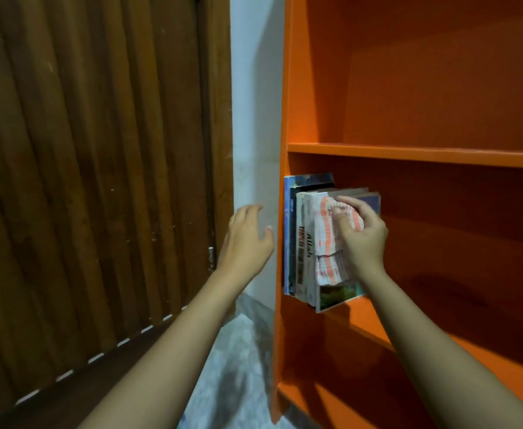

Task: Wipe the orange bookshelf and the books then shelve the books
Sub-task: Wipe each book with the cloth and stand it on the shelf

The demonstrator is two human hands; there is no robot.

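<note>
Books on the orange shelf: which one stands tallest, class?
The blue-spined book at the far left, against the bookshelf's side wall. Its top edge rises above all the others, including those the right hand covers with the striped cloth.

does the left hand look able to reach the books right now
Probably yes, from the front. The left hand hovers open outside the side panel, which stands between it and the books, but their spines face outward. The right hand holds a cloth over some; the leftmost spines are free.
</note>
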